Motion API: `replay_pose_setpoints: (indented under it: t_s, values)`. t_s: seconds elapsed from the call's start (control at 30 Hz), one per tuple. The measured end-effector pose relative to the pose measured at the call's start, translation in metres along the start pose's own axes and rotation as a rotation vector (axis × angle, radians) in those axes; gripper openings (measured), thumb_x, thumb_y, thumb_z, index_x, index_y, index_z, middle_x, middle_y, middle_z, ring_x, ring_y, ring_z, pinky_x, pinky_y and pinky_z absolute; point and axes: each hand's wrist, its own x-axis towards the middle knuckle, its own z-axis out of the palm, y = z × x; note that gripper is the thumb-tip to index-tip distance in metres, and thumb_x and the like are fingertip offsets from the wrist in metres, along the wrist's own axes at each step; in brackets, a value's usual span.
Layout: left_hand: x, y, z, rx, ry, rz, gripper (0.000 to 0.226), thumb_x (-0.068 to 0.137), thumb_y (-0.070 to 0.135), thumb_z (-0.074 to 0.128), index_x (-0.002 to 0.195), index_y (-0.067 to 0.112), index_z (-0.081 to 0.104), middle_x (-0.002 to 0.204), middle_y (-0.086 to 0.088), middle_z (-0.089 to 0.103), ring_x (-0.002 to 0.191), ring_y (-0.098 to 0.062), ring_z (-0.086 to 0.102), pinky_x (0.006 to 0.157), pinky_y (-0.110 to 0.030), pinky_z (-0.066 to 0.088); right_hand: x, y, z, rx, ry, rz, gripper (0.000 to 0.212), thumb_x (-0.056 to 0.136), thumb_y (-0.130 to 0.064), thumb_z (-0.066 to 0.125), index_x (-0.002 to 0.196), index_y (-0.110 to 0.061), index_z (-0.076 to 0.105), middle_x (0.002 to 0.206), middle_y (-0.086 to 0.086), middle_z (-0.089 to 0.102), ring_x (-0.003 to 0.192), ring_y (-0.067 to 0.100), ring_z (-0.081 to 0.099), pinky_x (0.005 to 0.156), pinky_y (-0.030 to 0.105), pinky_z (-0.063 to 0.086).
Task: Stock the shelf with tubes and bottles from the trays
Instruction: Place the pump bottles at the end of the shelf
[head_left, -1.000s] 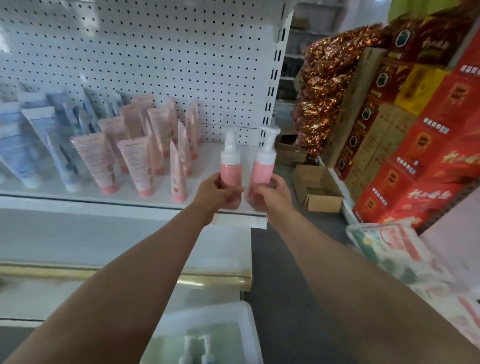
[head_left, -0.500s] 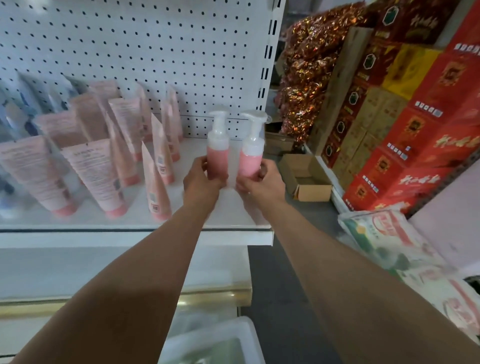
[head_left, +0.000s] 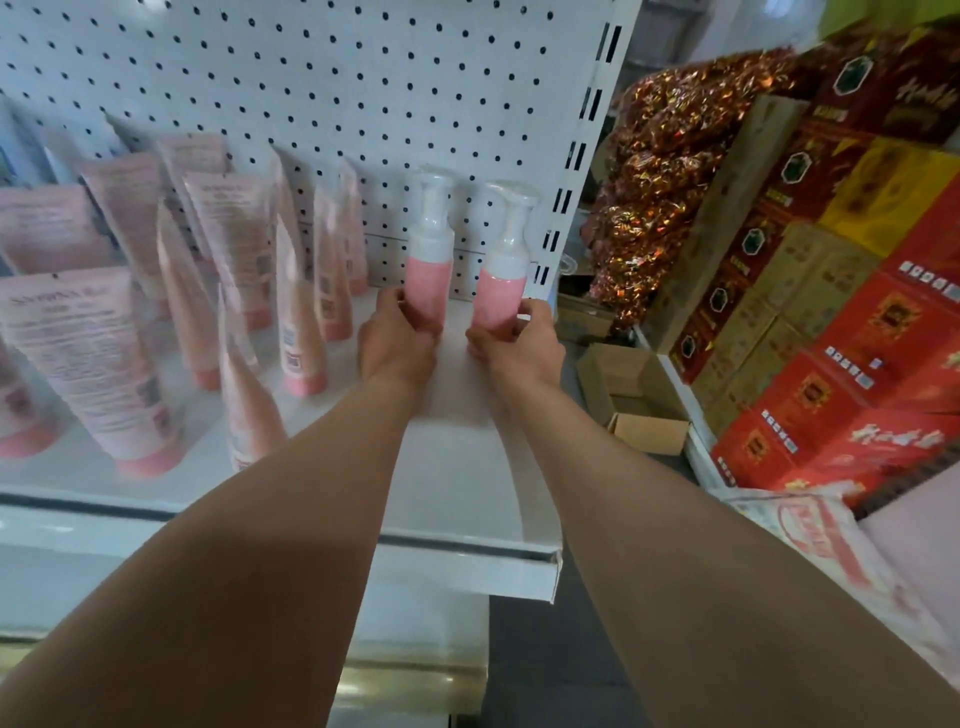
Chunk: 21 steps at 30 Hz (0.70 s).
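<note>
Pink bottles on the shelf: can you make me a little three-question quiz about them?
1. True or false: each of the hands, left and right, grips one pink pump bottle.
2. What stands left of the left bottle on the shelf? A) pink tubes B) red boxes C) a tray
3. Fill in: behind the right bottle is a white ____ with holes.

Key
1. True.
2. A, the pink tubes.
3. Backboard.

white shelf (head_left: 467, 467) carries pink tubes (head_left: 104, 364) and two pump bottles (head_left: 428, 275).
</note>
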Motion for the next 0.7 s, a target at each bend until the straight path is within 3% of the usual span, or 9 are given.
replay_pose_setpoints:
  t_s: [0.13, 0.27, 0.47, 0.7]
  values:
    - [0.017, -0.002, 0.006, 0.035, -0.002, 0.024, 0.039, 0.086, 0.018, 0.069, 0.123, 0.019, 0.057, 0.117, -0.001, 0.068, 0.108, -0.023, 0.063, 0.086, -0.027, 0.044, 0.028, 0.001, 0.008, -0.059, 0.012, -0.029, 0.051, 0.079, -0.027, 0.083, 0.119, -0.020, 0.052, 0.108, -0.004, 0.067, 0.104, 0.021, 0.064, 0.090, 0.035, 0.052]
    - [0.033, -0.001, 0.015, 0.116, 0.016, 0.017, 0.035, 0.087, 0.030, 0.065, 0.121, 0.027, 0.055, 0.119, -0.002, 0.067, 0.111, -0.029, 0.062, 0.093, -0.038, 0.048, 0.053, 0.002, 0.011, -0.102, 0.009, -0.038, 0.053, 0.079, -0.029, 0.083, 0.119, -0.018, 0.051, 0.104, -0.004, 0.063, 0.104, 0.022, 0.062, 0.086, 0.030, 0.047]
    - [0.051, 0.001, 0.024, 0.316, 0.043, 0.022, 0.042, 0.089, 0.042, 0.060, 0.129, 0.035, 0.050, 0.126, -0.001, 0.066, 0.115, -0.031, 0.060, 0.097, -0.039, 0.044, 0.068, 0.009, 0.016, -0.118, 0.019, -0.056, 0.048, 0.079, -0.033, 0.082, 0.113, -0.020, 0.051, 0.097, -0.008, 0.059, 0.093, 0.016, 0.057, 0.078, 0.024, 0.039]
    - [0.060, -0.001, 0.032, 0.363, 0.068, 0.006, 0.041, 0.089, 0.043, 0.061, 0.128, 0.038, 0.050, 0.125, -0.004, 0.066, 0.119, -0.031, 0.057, 0.096, -0.039, 0.037, 0.070, 0.009, 0.019, -0.167, 0.021, -0.046, 0.051, 0.081, -0.039, 0.078, 0.121, -0.022, 0.051, 0.108, -0.006, 0.065, 0.103, 0.021, 0.062, 0.084, 0.033, 0.048]
